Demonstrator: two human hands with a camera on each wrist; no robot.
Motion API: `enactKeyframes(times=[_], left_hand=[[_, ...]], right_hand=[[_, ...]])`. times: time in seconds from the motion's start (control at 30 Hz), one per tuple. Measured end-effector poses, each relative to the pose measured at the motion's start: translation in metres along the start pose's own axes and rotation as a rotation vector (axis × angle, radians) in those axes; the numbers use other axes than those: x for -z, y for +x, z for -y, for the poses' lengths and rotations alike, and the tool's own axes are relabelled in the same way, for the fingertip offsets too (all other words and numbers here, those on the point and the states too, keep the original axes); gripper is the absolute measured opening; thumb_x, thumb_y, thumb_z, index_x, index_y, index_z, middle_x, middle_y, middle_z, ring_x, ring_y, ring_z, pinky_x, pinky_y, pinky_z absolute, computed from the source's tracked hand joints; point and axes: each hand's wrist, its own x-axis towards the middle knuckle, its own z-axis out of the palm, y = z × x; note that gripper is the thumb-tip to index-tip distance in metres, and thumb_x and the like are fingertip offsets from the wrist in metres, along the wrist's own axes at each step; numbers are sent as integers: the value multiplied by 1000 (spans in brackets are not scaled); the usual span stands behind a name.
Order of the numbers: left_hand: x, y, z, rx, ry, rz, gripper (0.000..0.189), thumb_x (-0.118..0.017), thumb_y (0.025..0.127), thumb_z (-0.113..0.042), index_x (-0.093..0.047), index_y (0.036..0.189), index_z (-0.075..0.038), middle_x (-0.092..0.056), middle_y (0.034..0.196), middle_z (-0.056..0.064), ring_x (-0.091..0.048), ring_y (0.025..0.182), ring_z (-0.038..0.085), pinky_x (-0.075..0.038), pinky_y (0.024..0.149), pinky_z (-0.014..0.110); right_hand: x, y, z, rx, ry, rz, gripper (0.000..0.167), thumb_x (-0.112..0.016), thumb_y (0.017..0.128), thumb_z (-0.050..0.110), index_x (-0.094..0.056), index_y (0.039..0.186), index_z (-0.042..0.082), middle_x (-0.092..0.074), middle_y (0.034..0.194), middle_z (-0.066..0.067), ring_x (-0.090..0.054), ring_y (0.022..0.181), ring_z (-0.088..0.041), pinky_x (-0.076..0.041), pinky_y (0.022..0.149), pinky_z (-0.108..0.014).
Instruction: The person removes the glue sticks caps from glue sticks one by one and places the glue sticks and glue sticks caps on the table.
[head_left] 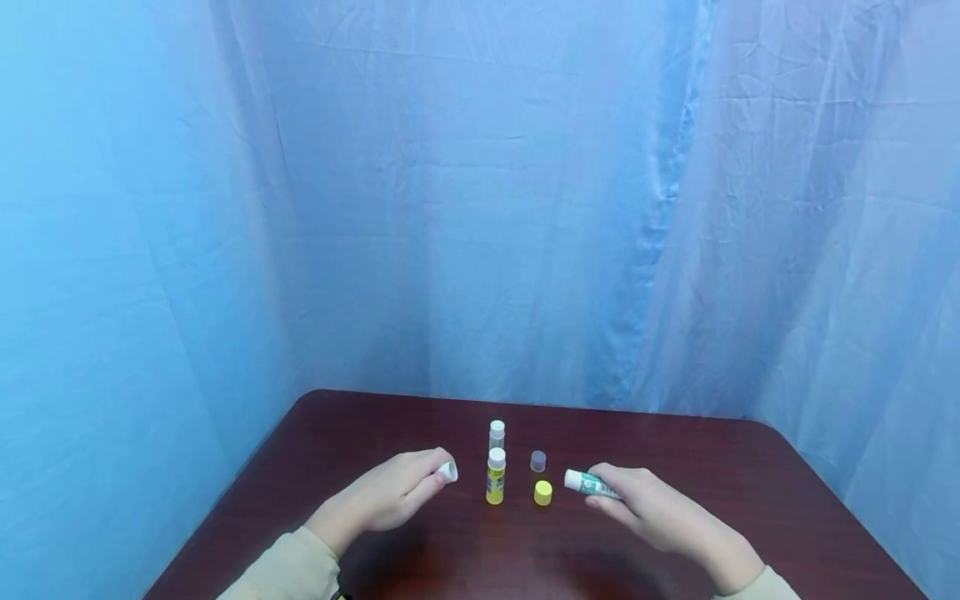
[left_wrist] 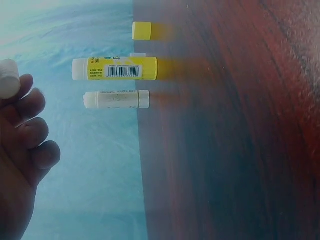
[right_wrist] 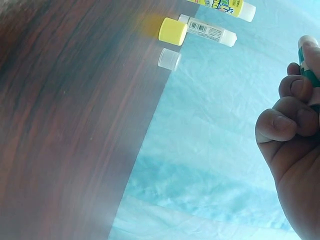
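My left hand (head_left: 397, 490) pinches a white cap (head_left: 447, 472) between thumb and fingers, its hollow end turned to the right. In my right hand (head_left: 651, 504) a green-and-white glue stick (head_left: 592, 483) lies tilted, its bare white end pointing left toward the cap. Between the hands a yellow glue stick (head_left: 495, 479) stands uncapped on the table. Behind it is a clear-and-white glue stick (head_left: 497, 435), upright and uncapped too, its lower part hidden in the head view. A yellow cap (head_left: 543, 493) and a clear cap (head_left: 537, 462) stand to their right.
The dark reddish wooden table (head_left: 405, 421) has rounded far corners. Blue curtains (head_left: 480, 208) hang behind it and along both sides.
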Motion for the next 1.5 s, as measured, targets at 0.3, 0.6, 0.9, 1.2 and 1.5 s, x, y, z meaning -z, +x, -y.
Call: enactKeyframes(times=[0.3, 0.6, 0.9, 1.2, 1.5], left_hand=[[-7, 1, -1, -17, 59, 27, 22, -56, 105, -39, -66, 117, -24, -63, 104, -18, -59, 92, 2, -53, 88, 29], [-11, -1, 3, -97, 12, 30, 25, -71, 98, -22, -72, 122, -17, -70, 111, -11, -64, 95, 4, -54, 88, 24], [-13, -5, 6, -57, -47, -9, 31, -74, 96, -24, -71, 126, -16, -67, 104, -12, -61, 85, 8, -53, 75, 20], [-13, -4, 5, 12, -121, -35, 22, -77, 94, -27, -62, 110, -23, -65, 94, -17, -60, 79, 0, -55, 71, 23], [-21, 1, 4, -109, -97, -129, 21, -75, 95, -27, -69, 113, -17, -65, 95, -12, -58, 79, 2, -52, 67, 19]], right_hand=[[-3, 2, 0, -28, 23, 18, 8, -60, 105, 29, -58, 111, 26, -54, 85, 20, -53, 71, 1, -47, 64, -23], [-7, 0, -1, -26, 40, 19, 8, -60, 105, 30, -57, 110, 24, -55, 85, 19, -53, 70, 1, -46, 63, -22], [-10, -1, -2, -48, 66, 34, 11, -58, 105, 31, -58, 113, 23, -55, 85, 18, -53, 70, 0, -46, 62, -23], [-13, -1, -1, -30, 66, -8, 7, -61, 104, 27, -58, 108, 23, -52, 81, 18, -51, 68, 0, -47, 60, -22], [-15, -2, -5, -54, 87, -33, 6, -61, 104, 28, -58, 109, 26, -52, 79, 19, -50, 66, 1, -46, 59, -22]])
